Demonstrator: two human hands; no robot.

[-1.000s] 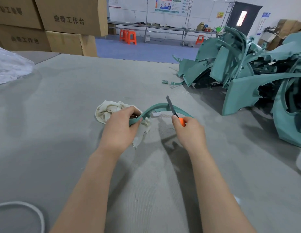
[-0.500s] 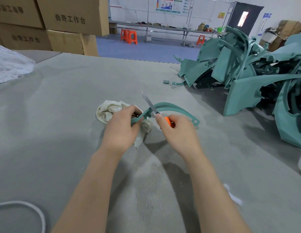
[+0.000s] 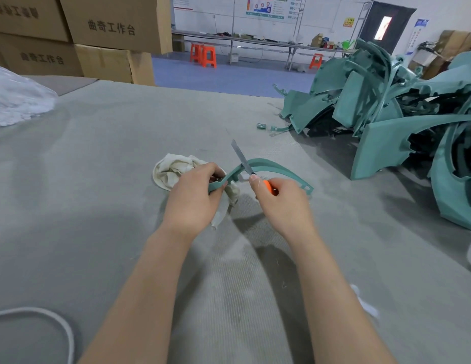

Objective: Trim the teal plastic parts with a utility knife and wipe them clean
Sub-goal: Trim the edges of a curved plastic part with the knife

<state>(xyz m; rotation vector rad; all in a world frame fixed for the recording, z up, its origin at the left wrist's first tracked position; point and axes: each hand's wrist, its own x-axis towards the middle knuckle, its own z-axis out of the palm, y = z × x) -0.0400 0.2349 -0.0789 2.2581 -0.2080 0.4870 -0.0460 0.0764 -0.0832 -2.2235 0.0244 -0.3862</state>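
Observation:
My left hand [image 3: 193, 198] grips the near end of a curved teal plastic strip [image 3: 279, 168] together with a crumpled off-white rag [image 3: 174, 170]. The strip arcs to the right, and its far end lies on the grey table near my right hand. My right hand [image 3: 281, 203] holds an orange-handled utility knife [image 3: 243, 161]. Its blade points up and away and lies against the strip's edge just right of my left hand. Most of the handle is hidden in my fist.
A large heap of teal plastic parts [image 3: 402, 114] fills the table's right side, with small teal offcuts [image 3: 261, 126] before it. Cardboard boxes [image 3: 97, 35] stand at the back left beside a white bag [image 3: 16, 98]. A white cord [image 3: 45, 319] loops at the near left.
The knife slid left along the strip toward my left hand, its blade tilting from right-leaning to left-leaning. My left hand kept its grip on the strip and rag.

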